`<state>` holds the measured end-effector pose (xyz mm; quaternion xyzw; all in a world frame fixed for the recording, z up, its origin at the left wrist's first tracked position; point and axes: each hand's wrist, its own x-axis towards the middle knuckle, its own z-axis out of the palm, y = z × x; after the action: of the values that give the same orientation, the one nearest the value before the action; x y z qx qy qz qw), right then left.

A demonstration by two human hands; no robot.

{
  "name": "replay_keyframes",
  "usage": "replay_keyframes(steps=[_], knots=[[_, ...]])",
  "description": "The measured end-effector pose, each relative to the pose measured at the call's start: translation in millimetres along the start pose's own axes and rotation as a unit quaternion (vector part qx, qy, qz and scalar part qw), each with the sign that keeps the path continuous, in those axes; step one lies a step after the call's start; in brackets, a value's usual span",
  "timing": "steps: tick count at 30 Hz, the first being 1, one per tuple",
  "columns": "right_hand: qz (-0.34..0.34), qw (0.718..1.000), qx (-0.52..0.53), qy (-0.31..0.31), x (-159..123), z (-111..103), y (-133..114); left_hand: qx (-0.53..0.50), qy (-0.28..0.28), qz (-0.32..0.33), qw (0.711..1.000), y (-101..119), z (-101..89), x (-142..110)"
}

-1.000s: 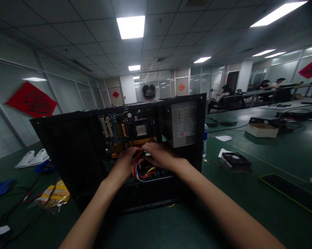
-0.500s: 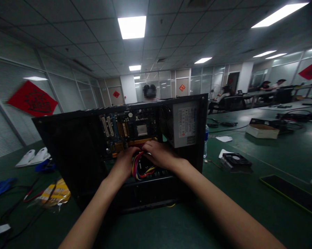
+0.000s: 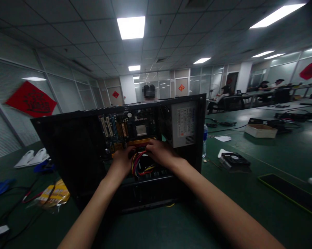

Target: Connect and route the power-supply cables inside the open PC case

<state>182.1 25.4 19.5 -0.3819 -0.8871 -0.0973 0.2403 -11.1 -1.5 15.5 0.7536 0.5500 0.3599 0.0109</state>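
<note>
1. Black boxy metal computer case (image 3: 137, 195), plain.
2. Multicoloured looped cable bundle (image 3: 135, 166): red, yellow, blue, magenta strands.
3. Dark flat motherboard (image 3: 132, 121): cream, blue, orange slots.
4. Grey boxy metal power supply (image 3: 174, 129): white label, blue and red print.
5. Dark green flat tabletop (image 3: 239, 207).
6. Yellow-orange crinkled plastic packet (image 3: 57, 194), pale markings.
7. Red diamond-shaped wall hanging (image 3: 32, 99), dark characters.
8. Black flat rectangular slab (image 3: 288, 191), yellow-green edging.
</note>
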Motion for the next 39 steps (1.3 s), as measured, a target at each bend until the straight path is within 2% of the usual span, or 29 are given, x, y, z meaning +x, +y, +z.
replay_keyframes(steps=[2, 4, 8, 11, 16, 19, 23, 27, 33, 39], knots=[[0.018, 1.000, -0.009, -0.006, 1, 1, 1, 0.001, 0.018, -0.031, 0.999, -1, -1.8, 1], [0.031, 0.999, -0.014, -0.011, 2, 2, 2, 0.044, 0.021, -0.050, 0.998, -1, -4.0, 1], [0.033, 0.999, -0.021, -0.013, 3, 2, 2, 0.103, -0.021, -0.067, 0.992, 2, -4.8, -2], [0.029, 0.999, -0.022, -0.017, 2, 0, 0, 0.091, -0.052, -0.052, 0.993, 4, -2.2, -4], [0.034, 0.998, -0.034, -0.034, 1, -3, -1, 0.067, -0.052, -0.041, 0.996, 8, -0.7, -5], [0.040, 0.995, -0.051, -0.073, 2, -2, 0, 0.051, -0.052, -0.025, 0.997, 8, -1.0, -5], [0.015, 0.991, -0.063, -0.116, 1, 1, 0, 0.054, -0.060, -0.002, 0.997, 4, 0.5, -5], [-0.003, 0.991, -0.077, -0.111, 0, 2, -1, 0.053, -0.094, -0.004, 0.994, -1, 5.1, -6], [-0.016, 0.993, -0.074, -0.089, 0, 2, 0, 0.092, -0.059, -0.040, 0.993, -6, 8.3, -9], [-0.016, 0.994, -0.068, -0.079, 0, 6, 2, 0.064, -0.101, -0.027, 0.992, -4, 6.2, -11]])
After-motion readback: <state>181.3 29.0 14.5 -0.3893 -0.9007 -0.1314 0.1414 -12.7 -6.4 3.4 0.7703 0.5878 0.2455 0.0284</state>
